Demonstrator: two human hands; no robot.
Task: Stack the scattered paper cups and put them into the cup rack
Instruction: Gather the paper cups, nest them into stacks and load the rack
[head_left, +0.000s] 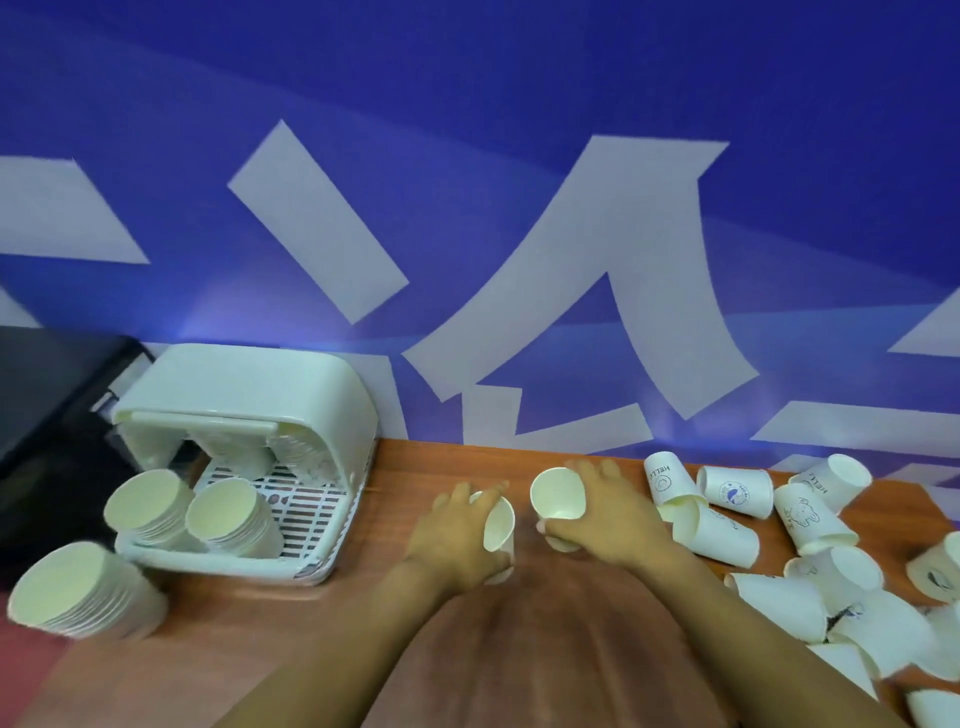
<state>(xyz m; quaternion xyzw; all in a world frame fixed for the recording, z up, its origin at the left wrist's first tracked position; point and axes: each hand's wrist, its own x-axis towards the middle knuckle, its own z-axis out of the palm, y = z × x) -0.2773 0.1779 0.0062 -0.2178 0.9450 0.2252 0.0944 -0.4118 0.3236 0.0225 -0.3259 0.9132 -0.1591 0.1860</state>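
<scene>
My left hand (457, 535) grips a white paper cup (498, 525) at the middle of the wooden table (415, 467), its mouth turned toward my right hand. Just to its right, my right hand (608, 514) holds another white cup (558, 493), mouth facing me. The two cups are close but apart. Several loose printed paper cups (732, 491) lie scattered on their sides at the right. The white cup rack (244, 395) stands at the left with its lid raised, and two cup stacks (228, 512) lean out of its tray. A third stack (67, 590) lies outside it at the far left.
A blue wall with large white lettering (597, 260) rises right behind the table. A dark object (47, 395) sits left of the rack. More cups (862, 629) crowd the table's right front corner.
</scene>
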